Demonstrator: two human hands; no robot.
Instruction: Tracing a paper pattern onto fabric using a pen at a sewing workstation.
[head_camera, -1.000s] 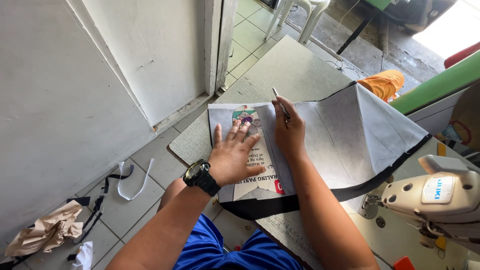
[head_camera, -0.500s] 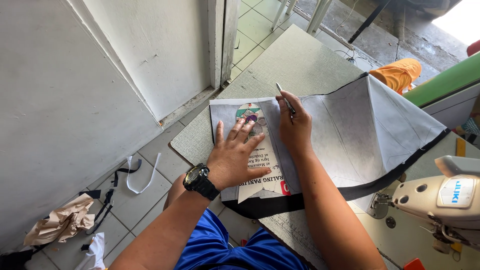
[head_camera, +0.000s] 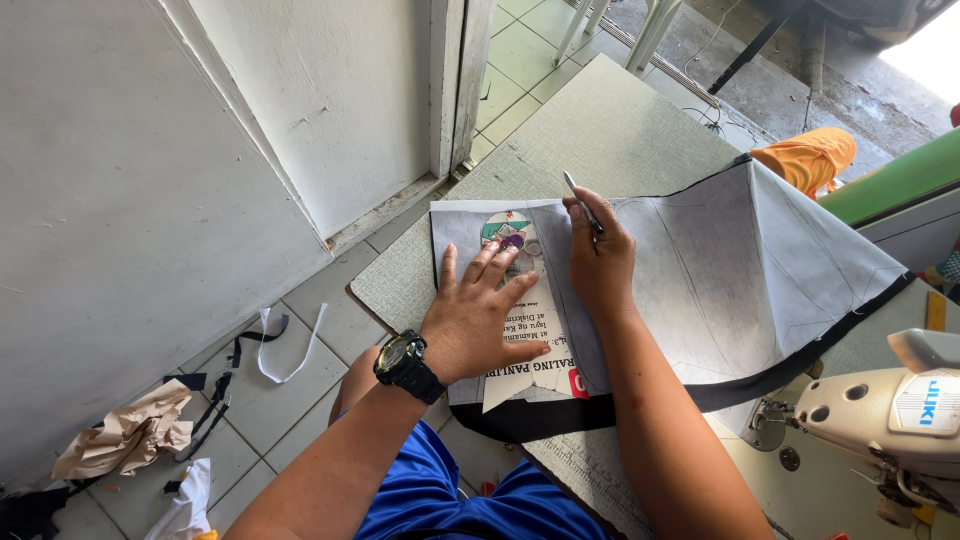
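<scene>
Indoors, grey table (head_camera: 600, 120) by white wall (head_camera: 120, 200); left hand (head_camera: 478, 322) flat, fingers spread, on paper pattern (head_camera: 530, 330); right hand (head_camera: 600, 262) pinches pen (head_camera: 582, 202) over grey fabric (head_camera: 760, 260).

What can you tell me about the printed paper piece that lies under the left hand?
The paper piece is a cut pattern shape, long and narrowing to a point at its near end. It looks like thin printed paper with a colourful round picture, dark lettering and a red patch. It lies flat on the grey fabric at the table's left edge. The left hand presses it down with spread fingers; the right hand, holding a pen, rests at its right edge.
</scene>
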